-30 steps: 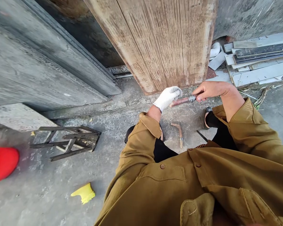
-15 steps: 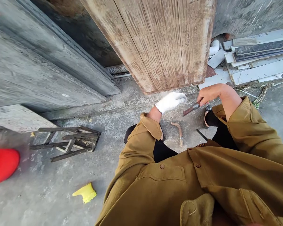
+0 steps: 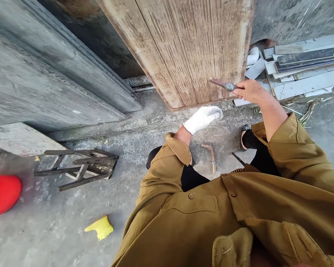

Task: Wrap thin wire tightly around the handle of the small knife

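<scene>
My right hand (image 3: 249, 91), bare, grips a dark brown wooden handle bound with wire (image 3: 222, 84). The free end of this handle points left, in front of the lower part of a weathered plank panel (image 3: 195, 55); whether the two touch is unclear. My left hand (image 3: 203, 118) wears a white knitted glove and is just below the panel's bottom edge. Its fingers are curled closed, and anything inside them is hidden. On the concrete between my feet lies a bent wooden piece with a wrapped lower end (image 3: 212, 157). A thin dark blade-like strip (image 3: 238, 159) lies to its right.
At left, a small wooden stool (image 3: 80, 168) lies on its side near a red rounded object (image 3: 2, 196). A torn yellow scrap (image 3: 100, 227) is on the concrete. Stacked boards (image 3: 306, 70) line the wall at right. A grey doorframe (image 3: 72, 74) stands left of the panel.
My right hand has lifted the wire-bound handle up and slightly right, from above the ground to in front of the panel. My gloved left hand has shifted slightly right.
</scene>
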The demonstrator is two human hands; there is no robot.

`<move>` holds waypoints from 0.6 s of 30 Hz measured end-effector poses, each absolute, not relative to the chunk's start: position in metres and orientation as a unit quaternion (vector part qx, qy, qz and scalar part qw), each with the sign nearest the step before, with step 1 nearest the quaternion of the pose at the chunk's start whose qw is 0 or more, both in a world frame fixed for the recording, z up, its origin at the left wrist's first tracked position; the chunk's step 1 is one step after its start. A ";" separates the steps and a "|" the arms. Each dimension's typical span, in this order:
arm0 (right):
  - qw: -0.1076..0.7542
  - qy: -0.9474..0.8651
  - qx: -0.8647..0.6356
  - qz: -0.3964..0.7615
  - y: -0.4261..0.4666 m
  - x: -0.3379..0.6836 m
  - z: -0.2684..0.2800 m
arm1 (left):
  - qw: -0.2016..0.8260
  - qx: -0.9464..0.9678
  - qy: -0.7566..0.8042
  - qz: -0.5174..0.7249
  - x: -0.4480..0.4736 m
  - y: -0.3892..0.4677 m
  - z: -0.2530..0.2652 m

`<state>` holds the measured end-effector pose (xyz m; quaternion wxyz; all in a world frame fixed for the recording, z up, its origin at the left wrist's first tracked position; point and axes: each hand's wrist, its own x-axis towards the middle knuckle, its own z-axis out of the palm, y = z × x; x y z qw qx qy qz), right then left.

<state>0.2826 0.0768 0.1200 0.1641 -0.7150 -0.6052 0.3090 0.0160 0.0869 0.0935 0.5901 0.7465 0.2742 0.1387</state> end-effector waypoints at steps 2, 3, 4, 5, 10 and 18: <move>0.048 -0.650 -0.712 0.262 0.078 0.280 0.118 | 0.553 0.770 0.281 0.151 0.016 0.088 0.093; -0.012 -0.667 -0.695 0.267 0.078 0.278 0.118 | 0.529 0.783 0.287 0.156 0.015 0.090 0.093; -0.072 -0.682 -0.666 0.294 0.077 0.277 0.118 | 0.503 0.797 0.294 0.159 0.014 0.092 0.092; -0.125 -0.693 -0.623 0.339 0.077 0.276 0.120 | 0.477 0.810 0.301 0.158 0.012 0.094 0.092; -0.117 -0.721 -0.400 0.554 0.067 0.278 0.134 | 0.430 0.821 0.341 0.157 0.007 0.105 0.087; 0.451 -0.459 -0.573 0.507 0.069 0.276 0.137 | 0.588 0.744 0.285 0.139 0.021 0.089 0.082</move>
